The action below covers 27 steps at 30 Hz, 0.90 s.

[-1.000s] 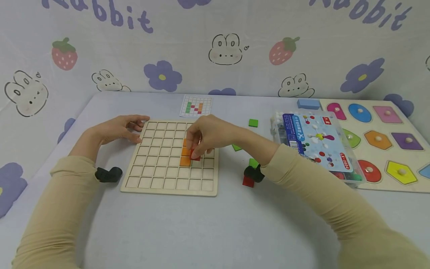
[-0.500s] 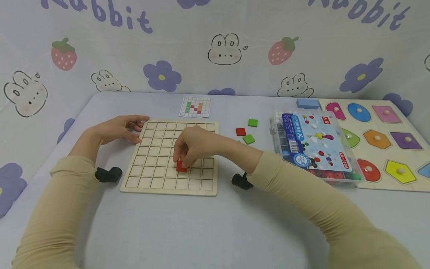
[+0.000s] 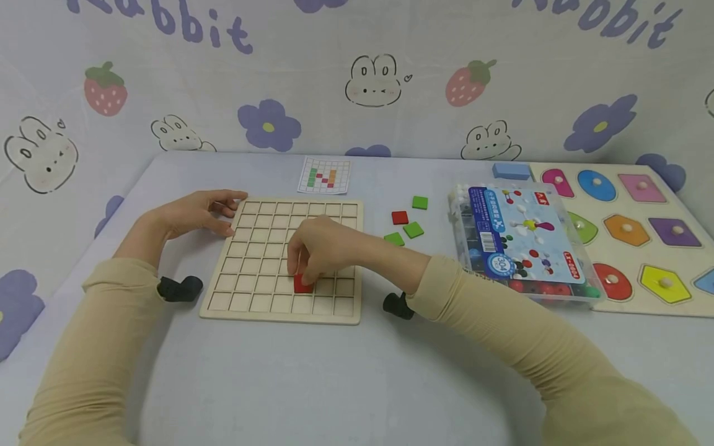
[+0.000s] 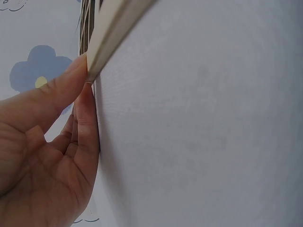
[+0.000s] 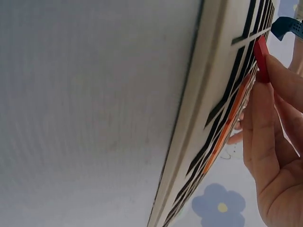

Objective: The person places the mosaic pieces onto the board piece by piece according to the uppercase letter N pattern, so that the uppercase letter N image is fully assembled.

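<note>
My right hand (image 3: 323, 248) pinches a small red square tile (image 3: 302, 285) between thumb and fingertips, low over the front half of the wooden grid board (image 3: 234, 302). In the right wrist view, the pinched red tile (image 5: 261, 57) tilts close to the grid lines, and orange tiles (image 5: 227, 124) lie in the board. The right hand hides them in the head view. At the board's far left corner, my left hand (image 3: 192, 215) touches the edge with thumb and index fingertips. The left wrist view shows the thumb (image 4: 71, 78) against the board edge (image 4: 111, 38).
Right of the board lie a red tile (image 3: 400, 217) and several green tiles (image 3: 413, 230). A printed pattern card (image 3: 325, 176) is behind it. Further right are a clear plastic case (image 3: 530, 235), a blue block (image 3: 511, 171) and a knobbed shape puzzle (image 3: 629, 204).
My right hand, holding a red tile, has moved toward me and left across the board, then slightly nearer the front. Its arm uncovers loose tiles at the right. The left hand stays put.
</note>
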Tool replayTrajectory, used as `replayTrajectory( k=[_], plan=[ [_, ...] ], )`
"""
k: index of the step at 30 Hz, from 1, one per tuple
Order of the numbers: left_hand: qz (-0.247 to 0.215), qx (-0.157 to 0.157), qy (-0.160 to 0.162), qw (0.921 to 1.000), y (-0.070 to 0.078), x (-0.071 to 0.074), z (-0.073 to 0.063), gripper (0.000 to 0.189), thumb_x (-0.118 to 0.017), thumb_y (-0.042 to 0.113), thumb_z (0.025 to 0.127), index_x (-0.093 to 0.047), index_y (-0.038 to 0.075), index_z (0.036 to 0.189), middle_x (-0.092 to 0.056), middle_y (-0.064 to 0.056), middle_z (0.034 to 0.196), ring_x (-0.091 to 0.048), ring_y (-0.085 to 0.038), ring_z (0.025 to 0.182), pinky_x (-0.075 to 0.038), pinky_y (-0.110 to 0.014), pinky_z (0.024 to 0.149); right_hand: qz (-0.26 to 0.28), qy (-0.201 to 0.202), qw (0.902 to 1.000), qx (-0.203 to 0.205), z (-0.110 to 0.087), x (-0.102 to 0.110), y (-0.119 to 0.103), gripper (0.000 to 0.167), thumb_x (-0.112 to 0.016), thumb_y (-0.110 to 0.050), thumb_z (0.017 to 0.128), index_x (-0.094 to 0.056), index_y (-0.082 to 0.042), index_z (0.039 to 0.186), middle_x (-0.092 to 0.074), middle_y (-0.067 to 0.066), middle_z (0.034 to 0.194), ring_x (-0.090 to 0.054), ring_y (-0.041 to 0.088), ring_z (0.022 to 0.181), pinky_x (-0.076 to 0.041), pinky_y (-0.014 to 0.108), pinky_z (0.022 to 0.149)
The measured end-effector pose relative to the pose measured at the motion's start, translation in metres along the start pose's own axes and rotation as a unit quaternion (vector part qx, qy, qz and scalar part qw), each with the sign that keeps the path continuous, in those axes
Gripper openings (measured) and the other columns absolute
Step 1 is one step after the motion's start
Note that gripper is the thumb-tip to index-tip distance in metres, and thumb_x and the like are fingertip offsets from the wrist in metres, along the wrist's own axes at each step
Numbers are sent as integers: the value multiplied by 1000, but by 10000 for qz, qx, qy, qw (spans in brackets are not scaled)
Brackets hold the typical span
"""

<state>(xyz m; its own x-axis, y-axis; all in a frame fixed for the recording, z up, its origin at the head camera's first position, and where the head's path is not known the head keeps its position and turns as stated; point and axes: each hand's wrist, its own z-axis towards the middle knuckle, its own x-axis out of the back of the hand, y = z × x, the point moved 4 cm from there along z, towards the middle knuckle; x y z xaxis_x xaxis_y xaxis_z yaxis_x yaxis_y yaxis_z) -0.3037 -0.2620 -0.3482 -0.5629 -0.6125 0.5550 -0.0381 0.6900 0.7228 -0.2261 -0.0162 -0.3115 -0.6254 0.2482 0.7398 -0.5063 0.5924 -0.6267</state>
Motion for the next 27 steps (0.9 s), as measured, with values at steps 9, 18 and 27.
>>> replayTrajectory(
  k=[9, 18, 27],
  plan=[
    [49, -2, 7, 10000, 1, 0, -1, 85, -75, 10, 85, -28, 15, 156, -38, -7, 131, -42, -16, 116, -41, -18, 88, -145, 94, 9995, -264, -1, -2, 1, 11, -80, -6, 78, -75, -14, 83, -65, -4, 77, -57, 12, 85, -46, 21, 73],
    [42, 33, 1, 10000, 1, 1, -2, 85, -76, 11, 85, -29, 15, 156, -39, -5, 128, -41, -15, 115, -41, -21, 90, -373, 154, 9987, -300, -1, -2, 3, 8, -82, -12, 78, -76, -14, 82, -71, -3, 83, -58, 12, 89, -47, 22, 77],
    [38, 51, 20, 10000, 2, 0, -2, 85, -76, 11, 85, -30, 17, 156, -39, -5, 128, -41, -16, 116, -40, -22, 93, -445, 288, 9985, -127, -2, 4, 3, 6, -81, -16, 80, -75, -16, 81, -71, -4, 82, -58, 11, 85, -46, 21, 74]
  ],
)
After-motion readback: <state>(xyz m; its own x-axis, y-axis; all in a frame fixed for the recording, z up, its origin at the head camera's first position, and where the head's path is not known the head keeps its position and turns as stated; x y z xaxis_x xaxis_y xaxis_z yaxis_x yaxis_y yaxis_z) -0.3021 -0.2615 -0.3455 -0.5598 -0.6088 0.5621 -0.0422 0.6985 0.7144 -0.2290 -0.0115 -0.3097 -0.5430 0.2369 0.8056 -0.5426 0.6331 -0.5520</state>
